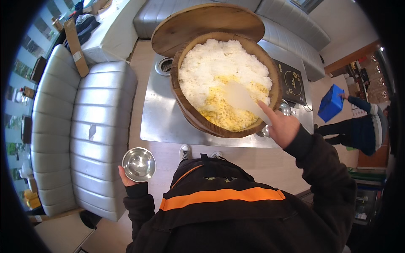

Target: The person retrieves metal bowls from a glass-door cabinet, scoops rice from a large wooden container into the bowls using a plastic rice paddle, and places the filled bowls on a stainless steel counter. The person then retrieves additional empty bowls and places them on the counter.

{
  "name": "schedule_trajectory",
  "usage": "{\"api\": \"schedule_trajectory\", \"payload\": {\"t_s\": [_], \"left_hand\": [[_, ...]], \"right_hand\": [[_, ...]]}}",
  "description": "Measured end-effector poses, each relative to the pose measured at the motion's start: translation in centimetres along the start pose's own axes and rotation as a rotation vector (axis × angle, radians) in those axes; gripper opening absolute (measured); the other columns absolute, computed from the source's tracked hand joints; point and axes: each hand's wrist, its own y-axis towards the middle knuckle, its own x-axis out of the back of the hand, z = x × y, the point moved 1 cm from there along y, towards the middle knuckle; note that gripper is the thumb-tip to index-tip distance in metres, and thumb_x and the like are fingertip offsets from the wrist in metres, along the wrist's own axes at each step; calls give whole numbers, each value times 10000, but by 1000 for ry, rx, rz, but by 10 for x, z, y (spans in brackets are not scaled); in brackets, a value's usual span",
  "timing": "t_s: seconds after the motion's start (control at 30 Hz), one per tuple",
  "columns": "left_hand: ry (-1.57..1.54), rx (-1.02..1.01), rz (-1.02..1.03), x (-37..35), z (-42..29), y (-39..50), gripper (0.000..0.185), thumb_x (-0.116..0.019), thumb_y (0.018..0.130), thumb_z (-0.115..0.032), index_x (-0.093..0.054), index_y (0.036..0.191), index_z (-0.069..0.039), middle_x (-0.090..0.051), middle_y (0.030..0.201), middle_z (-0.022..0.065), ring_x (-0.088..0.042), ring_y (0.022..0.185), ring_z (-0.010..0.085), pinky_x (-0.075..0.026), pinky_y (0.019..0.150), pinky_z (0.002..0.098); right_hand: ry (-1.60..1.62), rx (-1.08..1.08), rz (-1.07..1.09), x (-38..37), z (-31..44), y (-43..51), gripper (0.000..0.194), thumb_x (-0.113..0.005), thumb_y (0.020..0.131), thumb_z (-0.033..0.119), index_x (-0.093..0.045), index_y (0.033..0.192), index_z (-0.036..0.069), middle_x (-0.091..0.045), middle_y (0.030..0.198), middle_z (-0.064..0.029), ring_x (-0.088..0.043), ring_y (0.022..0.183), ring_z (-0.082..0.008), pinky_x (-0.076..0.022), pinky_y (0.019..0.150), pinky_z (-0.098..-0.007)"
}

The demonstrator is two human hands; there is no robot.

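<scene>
A wooden tub (pixel 182 109) stands on the metal-topped table, filled with white rice (pixel 218 60) and, on the near side, yellow grains (pixel 218 110). My right hand (pixel 283 126) grips a pale rice paddle (pixel 239 96), index finger laid along it, its blade over the yellow part. Whether the blade is sunk into the grains I cannot tell. My left hand (pixel 127 178) holds a shiny metal bowl (pixel 139 164) low on the left, apart from the tub. No food shows inside the bowl. The round wooden lid (pixel 205 25) leans behind the tub.
An induction cooktop (pixel 289 80) lies right of the tub, with metal bowls (pixel 284 109) near its front. A round metal fitting (pixel 164 66) is set at the table's left (pixel 158 126). Silver padded benches (pixel 98 136) stand left and behind. A person (pixel 364 126) carries a blue crate (pixel 331 102) at right.
</scene>
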Motion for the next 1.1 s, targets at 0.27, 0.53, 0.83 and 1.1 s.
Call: {"api": "schedule_trajectory", "payload": {"t_s": [0.27,0.53,0.83,1.1], "left_hand": [[-85,134,-88,-24,13,39,799,-439,827,-716,-430,1379,-138,-465,1365,161,-468,1236,396,-472,871,620],[-14,100,81,-73,7,28,834,-409,828,-738,-406,1395,-127,-458,1360,191,-447,1249,426,-504,823,597],[-2,90,72,-80,1,37,855,-397,825,-748,-389,1402,-117,-474,1342,198,-458,1239,435,-539,767,582],[20,104,66,-94,10,48,843,-379,836,-739,-397,1397,-109,-478,1339,196,-470,1228,433,-543,760,575]], "right_hand": [[-234,-119,40,16,7,10,677,-548,792,61,-365,1437,158,-593,776,-163,-621,594,-291,-490,514,-378],[-95,106,-40,71,29,17,535,-680,812,237,-539,1328,235,-511,624,-58,-551,513,-223,-454,486,-350],[-308,271,21,52,-16,22,457,-669,812,203,-589,1263,216,-477,570,-25,-521,457,-181,-424,445,-343],[715,-95,719,77,-7,40,316,-584,916,235,-620,1216,144,-660,775,-169,-642,604,-286,-515,604,-364]]}}
